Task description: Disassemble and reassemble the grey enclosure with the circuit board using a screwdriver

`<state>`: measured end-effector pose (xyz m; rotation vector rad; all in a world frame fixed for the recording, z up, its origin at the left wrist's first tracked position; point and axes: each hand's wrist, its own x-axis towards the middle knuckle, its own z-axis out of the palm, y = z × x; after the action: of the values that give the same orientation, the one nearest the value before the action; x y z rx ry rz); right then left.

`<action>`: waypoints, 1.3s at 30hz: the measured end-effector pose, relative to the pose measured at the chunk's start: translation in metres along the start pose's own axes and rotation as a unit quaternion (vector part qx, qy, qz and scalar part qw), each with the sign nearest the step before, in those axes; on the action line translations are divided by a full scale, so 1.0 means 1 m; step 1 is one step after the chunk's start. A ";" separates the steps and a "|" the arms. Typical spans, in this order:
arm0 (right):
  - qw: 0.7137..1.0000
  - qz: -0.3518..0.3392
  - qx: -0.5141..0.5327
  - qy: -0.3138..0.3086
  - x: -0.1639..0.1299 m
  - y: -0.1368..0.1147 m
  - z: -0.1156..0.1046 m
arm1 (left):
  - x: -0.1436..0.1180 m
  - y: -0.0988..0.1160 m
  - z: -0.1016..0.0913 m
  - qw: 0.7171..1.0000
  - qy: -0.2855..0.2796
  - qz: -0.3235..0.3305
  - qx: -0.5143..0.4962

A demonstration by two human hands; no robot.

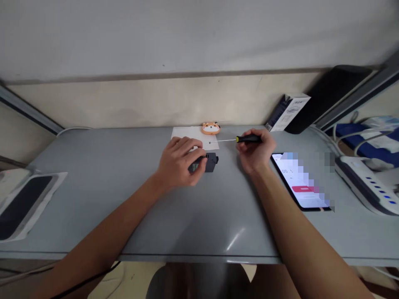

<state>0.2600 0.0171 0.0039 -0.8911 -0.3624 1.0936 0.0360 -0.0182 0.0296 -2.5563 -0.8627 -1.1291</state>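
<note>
My left hand point(182, 162) is closed over a small dark grey box-shaped device point(212, 162) that rests on the grey desk; its left part is hidden under my fingers. A black knob-like bit sticks out of the device's right side. My right hand point(257, 151) grips a screwdriver point(247, 138) by its black handle with a yellow collar. The thin metal shaft points left, and at its tip sits a tiny dark piece, perhaps a screw, above a white sheet of paper point(187, 133). On the paper's far right edge lies an orange-and-white animal-faced case point(211, 128).
Right of my right forearm lies a lit phone point(301, 182), partly blurred out. Beyond it are a white power strip point(368, 182) and cables. A white-and-blue box point(288, 111) leans by a black cylinder point(327, 99) against the wall. At left is a dark flat panel on white backing point(26, 205).
</note>
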 end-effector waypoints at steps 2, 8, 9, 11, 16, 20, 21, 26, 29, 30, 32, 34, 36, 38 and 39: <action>1.000 -0.013 0.018 0.015 0.001 -0.005 -0.001 | -0.002 0.003 0.007 1.000 -0.010 0.023 0.017; 0.999 0.018 0.035 -0.013 -0.005 -0.009 0.001 | -0.011 0.007 0.013 0.999 0.017 0.047 0.019; 0.999 0.019 0.036 -0.017 -0.005 -0.008 0.001 | -0.011 0.007 0.013 0.999 0.022 0.043 0.021; 0.999 0.022 0.037 -0.026 -0.006 -0.006 0.000 | -0.013 0.008 0.013 0.999 0.030 0.035 0.023; 0.997 0.057 0.050 -0.035 -0.004 -0.003 -0.003 | -0.015 0.012 0.013 0.999 0.033 0.005 0.016; 0.997 0.053 0.046 -0.030 -0.003 -0.001 -0.003 | -0.017 0.014 0.014 0.999 0.035 -0.011 0.012; 0.997 0.052 0.041 -0.030 -0.002 0.000 -0.004 | -0.017 0.014 0.014 0.999 0.040 -0.010 0.011; 0.997 0.060 0.032 -0.025 -0.003 0.001 -0.002 | -0.014 0.014 0.014 0.996 0.090 0.000 0.011; 0.997 0.068 0.035 -0.018 -0.004 -0.001 0.001 | -0.013 0.014 0.013 0.994 0.110 0.017 0.015; 0.997 0.071 0.038 -0.016 -0.005 -0.002 0.002 | -0.012 0.014 0.013 0.994 0.107 0.018 0.019; 0.996 0.076 0.044 -0.016 -0.006 -0.003 0.004 | -0.013 0.013 0.013 0.995 0.092 0.015 0.028; 0.996 0.079 0.048 -0.019 -0.006 -0.004 0.004 | -0.013 0.013 0.014 0.997 0.073 0.013 0.038; 0.995 0.080 0.049 -0.017 -0.006 -0.004 0.004 | -0.013 0.014 0.016 0.997 0.061 0.019 0.048; 0.996 0.079 0.045 -0.013 -0.005 -0.004 0.004 | -0.013 0.015 0.017 0.996 0.060 0.032 0.055; 0.996 0.077 0.043 -0.012 -0.005 -0.004 0.004 | -0.013 0.015 0.017 0.996 0.061 0.038 0.058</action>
<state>0.2578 0.0139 0.0105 -0.8409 -0.2686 1.2545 0.0485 -0.0285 0.0091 -2.3787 -0.7718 -1.1617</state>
